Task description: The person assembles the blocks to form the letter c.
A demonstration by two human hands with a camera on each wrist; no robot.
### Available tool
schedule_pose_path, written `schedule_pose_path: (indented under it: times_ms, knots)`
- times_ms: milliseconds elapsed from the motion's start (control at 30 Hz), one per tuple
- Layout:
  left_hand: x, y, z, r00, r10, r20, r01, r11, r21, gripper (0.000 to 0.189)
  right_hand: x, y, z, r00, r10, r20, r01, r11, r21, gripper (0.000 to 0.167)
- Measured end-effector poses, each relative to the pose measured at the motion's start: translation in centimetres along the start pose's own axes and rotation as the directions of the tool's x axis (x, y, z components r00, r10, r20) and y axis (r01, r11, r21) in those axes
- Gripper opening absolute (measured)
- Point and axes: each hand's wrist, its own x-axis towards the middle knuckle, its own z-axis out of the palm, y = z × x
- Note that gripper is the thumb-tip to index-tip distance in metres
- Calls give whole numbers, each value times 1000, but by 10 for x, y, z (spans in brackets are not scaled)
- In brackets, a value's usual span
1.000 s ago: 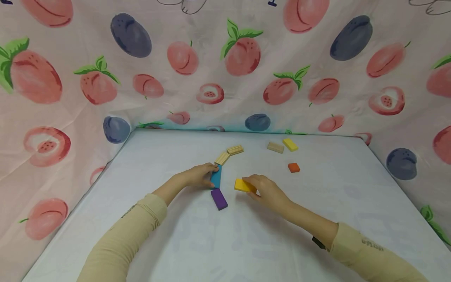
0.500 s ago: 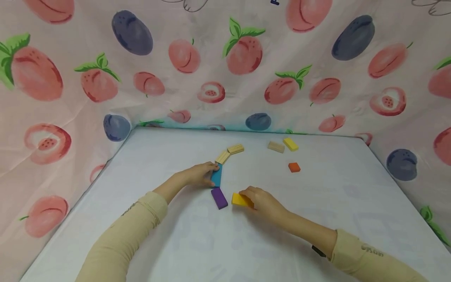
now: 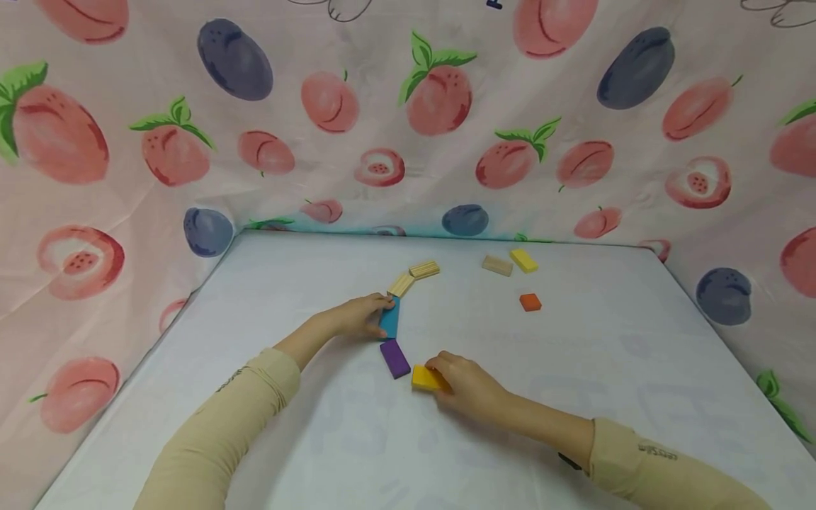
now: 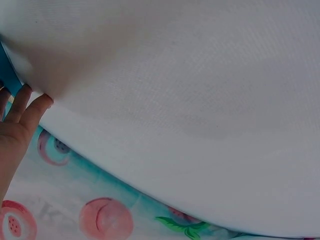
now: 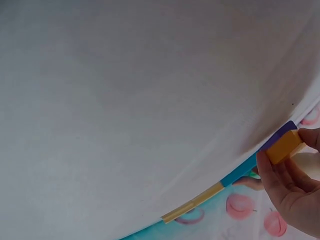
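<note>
My left hand (image 3: pixel 358 315) holds a blue block (image 3: pixel 391 319) lying on the table, fingers at its far end and thumb at its near end. In the left wrist view only part of that hand (image 4: pixel 17 120) and a blue corner show. A yellow-orange block (image 3: pixel 426 378) is pinched between the thumb and fingers of my right hand (image 3: pixel 470 386), low over or on the table. Just left of it lies a purple block (image 3: pixel 395 359), whose far end is close to the blue one. The right wrist view shows the yellow-orange block (image 5: pixel 285 146) between thumb and fingertips.
Two ridged wooden blocks (image 3: pixel 401 285) continue the curved row beyond the blue one. Farther right lie a plain wooden block (image 3: pixel 497 265), a yellow block (image 3: pixel 524 260) and an orange-red block (image 3: pixel 530 302). A dark block (image 3: pixel 569 461) is partly hidden under my right forearm. Fruit-patterned cloth stands behind.
My right hand has brought the yellow-orange block nearer to me and slightly left, to beside the purple block's near end. My left hand has stayed at the blue block.
</note>
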Motion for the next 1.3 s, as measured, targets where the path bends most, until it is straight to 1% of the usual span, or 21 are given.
schedule_pose_path:
  times_ms: [267, 567, 867, 1300]
  knots:
    - [-1, 1, 0, 1000, -2, 8, 2, 1000, 10, 65, 0, -4, 3, 1000, -23, -11, 22, 998, -58, 34]
    - [0, 0, 0, 1000, 4, -1, -4, 1000, 25, 65, 3, -6, 3, 1000, -22, 19, 23, 996, -85, 34]
    - [0, 3, -1, 1000, -1, 6, 1, 1000, 2, 65, 3, -6, 6, 998, -47, 43, 51, 993, -108, 32]
    - [0, 2, 0, 1000, 3, 1, -3, 1000, 9, 64, 9, -6, 4, 997, -23, 70, 32, 992, -125, 31]
